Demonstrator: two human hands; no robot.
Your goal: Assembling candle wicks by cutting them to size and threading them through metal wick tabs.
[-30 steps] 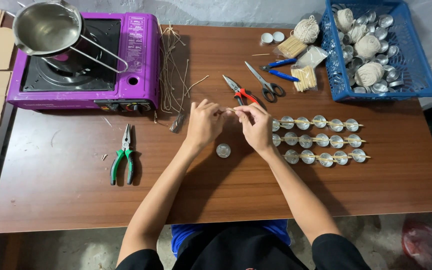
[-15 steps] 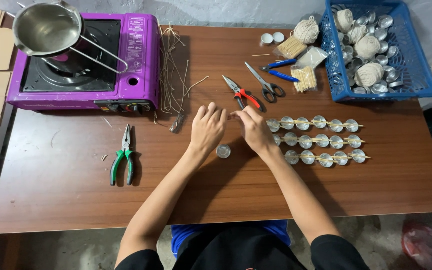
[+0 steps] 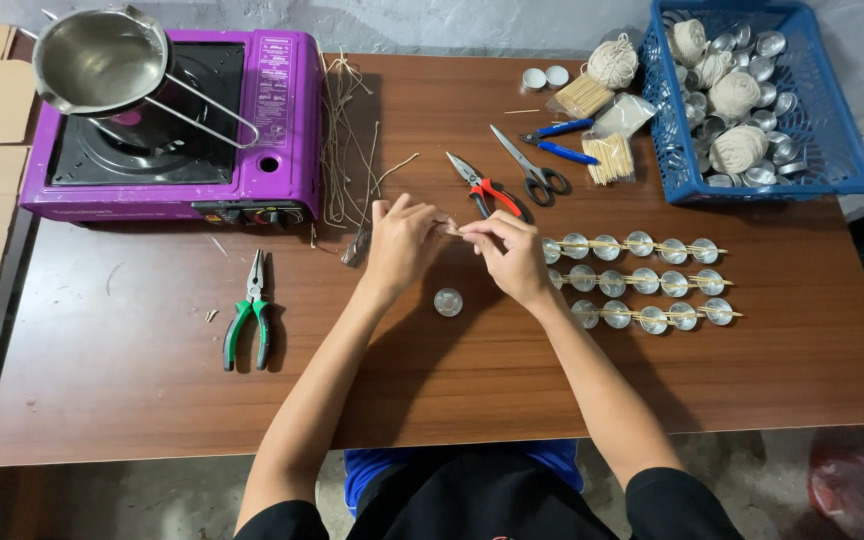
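Brown counter fills the view. Purple stove at 10 o'clock, steel pot on its burner. Blue basket at 2 o'clock, holding string balls and small metal cups. Three rows of metal cups at 3 o'clock of the hands, a thin stick laid along each row. Green pliers at 8 o'clock, well apart. Red-handled cutters and blue scissors just past the hands at 1 o'clock. Left hand and right hand meet fingertip to fingertip, both pinching a thin wick – probably, too small to be sure. Single cup on the counter just below, between the wrists, untouched.
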